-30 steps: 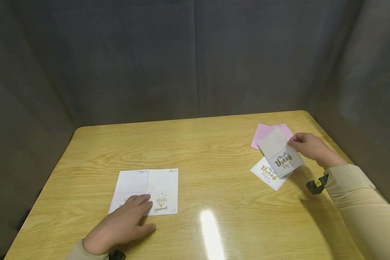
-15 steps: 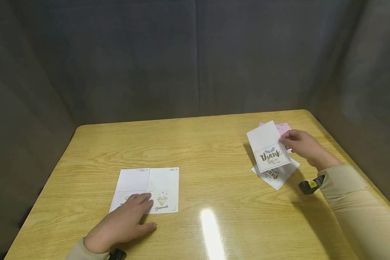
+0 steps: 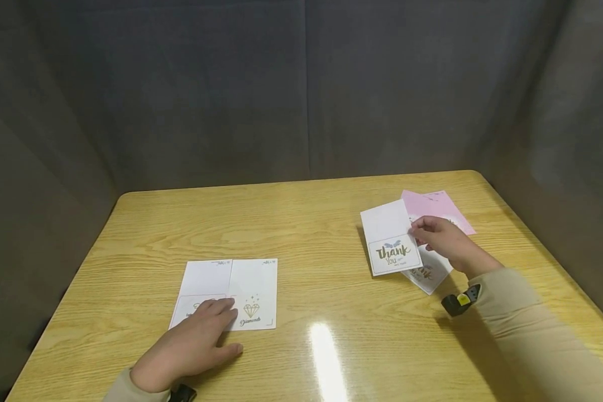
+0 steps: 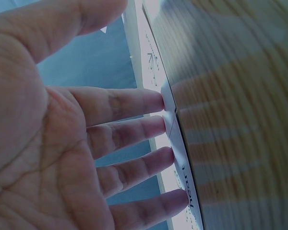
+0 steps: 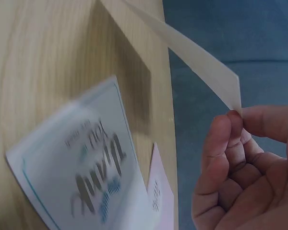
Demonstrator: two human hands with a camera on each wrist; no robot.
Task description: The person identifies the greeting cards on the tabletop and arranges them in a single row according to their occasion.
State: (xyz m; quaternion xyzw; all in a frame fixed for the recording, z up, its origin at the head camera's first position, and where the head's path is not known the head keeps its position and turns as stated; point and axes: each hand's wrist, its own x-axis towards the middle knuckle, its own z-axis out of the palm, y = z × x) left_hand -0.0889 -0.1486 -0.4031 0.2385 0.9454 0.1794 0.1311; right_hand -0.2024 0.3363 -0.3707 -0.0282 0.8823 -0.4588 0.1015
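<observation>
Between thumb and fingertips my right hand [image 3: 444, 241] pinches the right edge of a white "Thank You" card [image 3: 394, 245], raised over the table with its shadow beside it. Under it lies another "Thank You" card [image 3: 429, 273], partly covered. My left hand [image 3: 193, 340] rests with extended fingers on the lower edges of two cards lying side by side. One is a "Diamonds" card [image 3: 258, 287]; the other, a white card with a pink line [image 3: 203, 279], is partly hidden by the hand. In the left wrist view the straight fingertips [image 4: 156, 100] touch these cards.
Pink cards [image 3: 432, 205] lie overlapping behind the right hand. The wooden table [image 3: 281, 223] ends at a dark curtain [image 3: 301, 100] along the back and sides. A bright reflection shines on the table's front middle.
My right hand has carried the pinched card leftward and slightly toward me, turning it straighter and uncovering more of the pink cards. The left hand has stayed in place.
</observation>
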